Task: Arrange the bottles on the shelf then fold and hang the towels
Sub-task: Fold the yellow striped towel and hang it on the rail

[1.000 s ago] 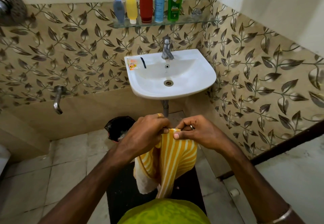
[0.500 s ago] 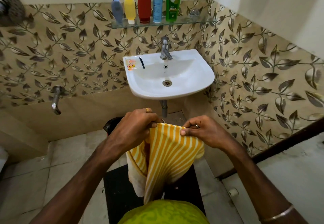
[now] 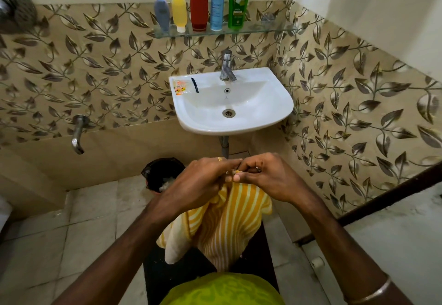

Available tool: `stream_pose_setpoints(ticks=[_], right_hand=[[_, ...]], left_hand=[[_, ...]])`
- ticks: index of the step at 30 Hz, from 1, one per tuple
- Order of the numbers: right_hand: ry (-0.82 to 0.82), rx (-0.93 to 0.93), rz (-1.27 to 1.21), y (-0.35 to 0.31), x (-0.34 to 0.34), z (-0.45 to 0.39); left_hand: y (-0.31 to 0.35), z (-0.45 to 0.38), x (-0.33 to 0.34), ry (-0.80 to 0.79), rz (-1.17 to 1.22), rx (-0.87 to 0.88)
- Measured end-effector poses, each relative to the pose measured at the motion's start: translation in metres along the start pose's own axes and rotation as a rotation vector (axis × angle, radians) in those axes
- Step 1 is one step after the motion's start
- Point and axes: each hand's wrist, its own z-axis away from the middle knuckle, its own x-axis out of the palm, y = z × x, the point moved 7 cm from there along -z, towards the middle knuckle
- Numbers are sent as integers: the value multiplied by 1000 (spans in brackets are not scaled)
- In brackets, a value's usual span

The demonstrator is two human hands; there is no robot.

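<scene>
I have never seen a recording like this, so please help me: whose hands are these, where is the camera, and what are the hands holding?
There is no machine here. A person wears one camera on the head, and it looks forward and down, so you see that person's own arms. The left hand and the right hand meet in front of the body, and both pinch the top edge of a yellow striped towel, which hangs below them. Ahead is a white sink on the tiled wall. Above it, a glass shelf carries five bottles standing in a row.
</scene>
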Motion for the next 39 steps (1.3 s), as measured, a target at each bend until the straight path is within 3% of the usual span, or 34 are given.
stream_pose_setpoints(ticks=[11, 24, 31, 39], right_hand=[[-85, 94, 13, 11, -8, 3], [82, 55, 356, 18, -31, 6], [150, 67, 759, 22, -32, 1], [171, -52, 580, 34, -41, 7]], left_hand=[[-3, -1, -5, -14, -99, -61], [-13, 6, -21, 5, -76, -106], [-23, 11, -24, 6, -77, -135], [-46, 11, -41, 74, 4, -218]])
